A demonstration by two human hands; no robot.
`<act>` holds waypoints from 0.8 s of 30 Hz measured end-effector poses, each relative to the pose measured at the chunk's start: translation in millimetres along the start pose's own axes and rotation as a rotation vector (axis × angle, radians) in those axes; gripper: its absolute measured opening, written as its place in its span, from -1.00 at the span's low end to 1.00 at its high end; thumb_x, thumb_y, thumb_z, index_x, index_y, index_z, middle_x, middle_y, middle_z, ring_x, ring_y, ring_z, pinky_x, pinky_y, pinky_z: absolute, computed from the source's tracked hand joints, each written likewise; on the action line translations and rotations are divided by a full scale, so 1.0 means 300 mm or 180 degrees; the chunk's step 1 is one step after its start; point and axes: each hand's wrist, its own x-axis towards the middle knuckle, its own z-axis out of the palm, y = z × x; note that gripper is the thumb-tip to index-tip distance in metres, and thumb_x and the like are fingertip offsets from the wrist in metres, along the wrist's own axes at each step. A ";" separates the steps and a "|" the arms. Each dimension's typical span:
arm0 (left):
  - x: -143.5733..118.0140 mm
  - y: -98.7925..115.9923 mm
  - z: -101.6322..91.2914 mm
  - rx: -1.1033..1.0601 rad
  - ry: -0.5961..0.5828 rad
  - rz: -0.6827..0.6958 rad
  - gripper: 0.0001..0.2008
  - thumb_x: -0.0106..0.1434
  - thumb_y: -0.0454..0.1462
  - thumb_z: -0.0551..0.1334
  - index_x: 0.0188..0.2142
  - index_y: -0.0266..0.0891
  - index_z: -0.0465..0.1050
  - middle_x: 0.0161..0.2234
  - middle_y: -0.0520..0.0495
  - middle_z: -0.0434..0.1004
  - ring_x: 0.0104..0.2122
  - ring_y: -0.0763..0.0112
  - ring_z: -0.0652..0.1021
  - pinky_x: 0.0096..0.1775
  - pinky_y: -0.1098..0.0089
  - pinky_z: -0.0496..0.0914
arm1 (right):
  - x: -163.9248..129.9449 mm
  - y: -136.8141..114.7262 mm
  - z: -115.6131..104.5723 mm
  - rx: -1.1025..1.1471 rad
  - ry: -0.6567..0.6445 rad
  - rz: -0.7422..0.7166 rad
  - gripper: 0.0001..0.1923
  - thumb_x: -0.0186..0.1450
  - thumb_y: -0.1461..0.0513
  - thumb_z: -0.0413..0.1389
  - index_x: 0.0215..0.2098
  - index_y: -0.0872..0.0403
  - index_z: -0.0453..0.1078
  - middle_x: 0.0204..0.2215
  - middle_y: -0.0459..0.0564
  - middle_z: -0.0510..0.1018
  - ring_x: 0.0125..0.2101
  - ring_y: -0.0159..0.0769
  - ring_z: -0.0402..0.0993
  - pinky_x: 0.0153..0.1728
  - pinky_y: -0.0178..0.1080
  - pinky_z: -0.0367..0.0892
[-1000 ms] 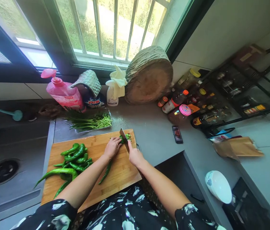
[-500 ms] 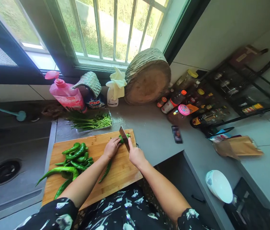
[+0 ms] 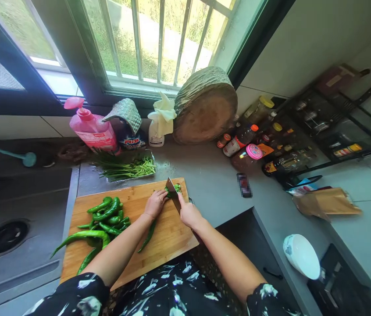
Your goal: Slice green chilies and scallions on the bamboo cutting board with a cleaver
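a rectangular board [image 3: 169, 245] of pale, grained wood is laid on the smooth grey counter [image 3: 212, 193], its left edge set beside the metal sink [image 3: 41, 197]. on its left half, glossy green peppers [image 3: 108, 215], long and curved, are heaped, the near ones partly hidden by the left forearm. a single darker pepper [image 3: 146, 239], slim and tapered, is laid apart, just right of the left forearm. at the far right corner, small chopped green pieces [image 3: 178, 188] are gathered beside the broad, flat metal blade of a knife [image 3: 173, 194]

the knife is held in the right hand [image 3: 190, 215], which is closed around the handle, with the index finger stretched toward the blade. the left hand [image 3: 155, 203] is pressed low over the board, its fingers bent and the tips set against green matter just left of the blade; how tightly it is gripped cannot be told

beyond the board, thin green stems [image 3: 133, 169] are laid lengthwise in a shallow clear tray [image 3: 154, 159]. behind it a pink pump bottle [image 3: 95, 136] is stood, and farther right a thick, rough-barked wood round [image 3: 207, 112] is propped under the window. a jar with a pink lid [image 3: 244, 159] is filled with something dark
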 end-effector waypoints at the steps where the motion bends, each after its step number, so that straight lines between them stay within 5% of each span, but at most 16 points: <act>1: -0.001 0.001 -0.001 -0.0018 0.0003 -0.0008 -0.70 0.27 -0.16 0.04 -0.25 -0.25 0.50 -0.23 -0.19 0.55 -0.18 0.24 0.49 -0.13 0.21 0.41 | 0.009 0.000 0.005 -0.0004 -0.0010 -0.0018 -0.18 0.20 0.35 -0.03 0.30 0.10 -0.42 -0.28 0.19 0.53 -0.29 -0.14 0.50 -0.36 -0.29 0.28; 10: 0.008 0.029 -0.046 0.0014 -0.0280 -0.0034 -0.71 0.27 -0.16 0.05 -0.17 -0.24 0.46 -0.16 -0.21 0.50 -0.11 0.22 0.46 -0.06 0.18 0.36 | 0.044 -0.019 0.115 0.0032 0.0066 0.0141 -0.15 0.22 0.38 -0.05 0.29 0.16 -0.54 -0.32 0.16 0.55 -0.32 -0.20 0.51 -0.34 -0.30 0.34; 17: 0.007 0.023 -0.084 0.0034 -0.0413 0.0079 -0.55 0.20 -0.15 0.14 0.04 -0.30 0.27 -0.03 -0.29 0.40 -0.02 0.14 0.39 0.01 0.12 0.30 | 0.001 -0.006 0.061 -0.0061 0.0288 0.0105 -0.21 0.27 0.32 -0.09 0.29 0.15 -0.52 -0.35 0.15 0.55 -0.36 -0.19 0.51 -0.35 -0.27 0.35; 24: -0.009 0.016 -0.081 -0.0026 -0.0195 0.0178 -0.56 0.18 -0.20 0.15 0.04 -0.32 0.25 -0.01 -0.29 0.37 0.01 0.13 0.37 0.04 0.09 0.27 | -0.055 -0.031 0.016 -0.0025 0.0404 0.0077 -0.20 0.25 0.32 -0.08 0.29 0.11 -0.51 -0.37 0.12 0.55 -0.37 -0.17 0.51 -0.37 -0.25 0.34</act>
